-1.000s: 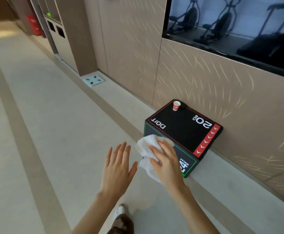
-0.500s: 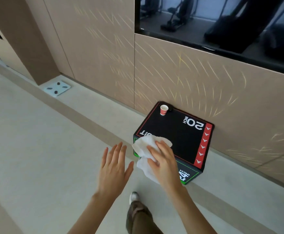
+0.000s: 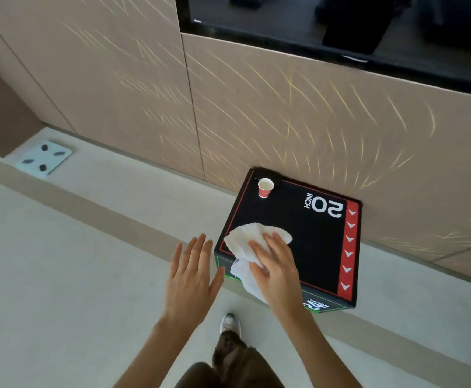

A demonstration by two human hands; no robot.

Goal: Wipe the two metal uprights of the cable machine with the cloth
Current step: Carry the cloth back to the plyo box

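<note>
Pinch of right hand (image 3: pixel 277 264) on cloth (image 3: pixel 246 238); left hand (image 3: pixel 192 278) flat, empty.

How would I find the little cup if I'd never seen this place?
Look for the big black plyo box against the tan wall. At its far left corner stands a small paper cup. It is the only round thing there: red outside, white inside.

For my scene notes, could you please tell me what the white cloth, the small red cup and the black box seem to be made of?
Crumpled white cloth: soft matte textile or thick paper towel; it folds and droops limply. Small red cup: probably paper, matte, with a thin white rim. Black box with red trim: possibly vinyl-covered, smooth with printed lettering; core unseen.
</note>
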